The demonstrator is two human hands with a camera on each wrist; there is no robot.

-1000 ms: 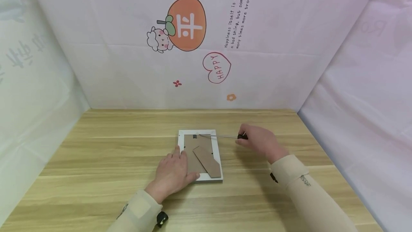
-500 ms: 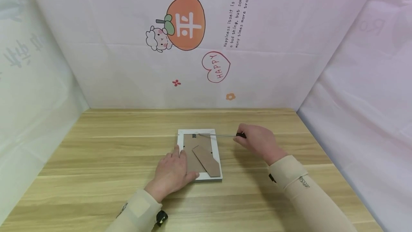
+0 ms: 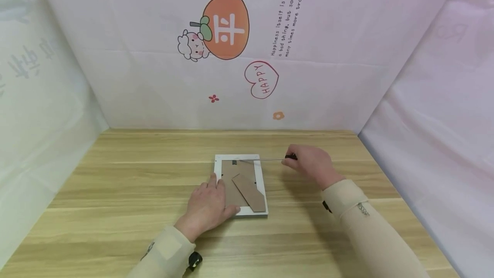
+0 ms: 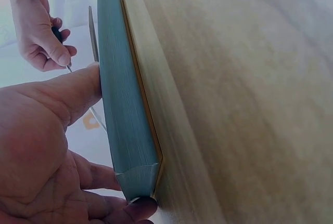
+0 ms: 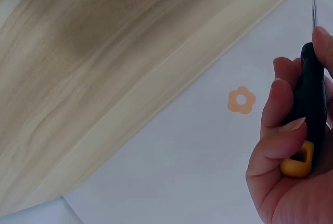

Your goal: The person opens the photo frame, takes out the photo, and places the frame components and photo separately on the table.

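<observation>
A white picture frame (image 3: pixel 218 158) lies face down, its brown backing board (image 3: pixel 231 192) and slanted easel leg (image 3: pixel 251 194) upward. My left hand (image 3: pixel 208 203) grips its lower left corner, fingers along the left side and thumb over the bottom edge. The left wrist view shows the frame's blue-grey side (image 4: pixel 125 89) between thumb and fingers. In my right hand (image 3: pixel 311 162) is a screwdriver (image 5: pixel 312 94) with a black handle and yellow end. Its thin shaft reaches left to the top inner edge of the frame, near a small black tab (image 3: pixel 234 162); whether the tip touches is unclear.
The wood-grain table (image 3: pixel 135 175) runs back to a white printed cloth (image 3: pixel 162 93). White cloth walls also rise at the left (image 3: pixel 46 98) and right (image 3: pixel 436 119).
The right hand and screwdriver handle have risen slightly, so the shaft lies flatter. The left hand and the picture frame keep their places; the head view shifts a little.
</observation>
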